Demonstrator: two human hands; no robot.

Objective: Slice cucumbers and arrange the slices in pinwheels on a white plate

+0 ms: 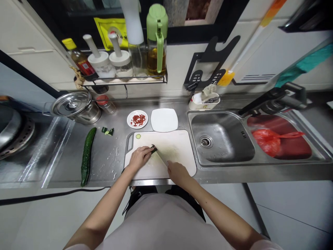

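Note:
On the white cutting board (179, 146), my left hand (140, 156) presses down a short dark-green piece of cucumber (154, 149) with its fingertips. My right hand (178, 172) is closed round the handle of a knife, whose blade (161, 155) slants up and left to that piece, its tip beside my left fingers. The handle is mostly hidden in my hand. A thin cucumber slice (138, 136) lies by itself near the board's upper left corner. Left of the board, a whole cucumber (87, 156) and a few cucumber scraps (107, 131) rest on the steel counter.
Behind the board are a small plate (130, 121) of chopped red bits and a white square plate (164, 120). A double sink (221, 137) stands to the right, a red bag (267, 142) in its far basin. A lidded pot (75, 107) sits back left, below a bottle rack (125, 81).

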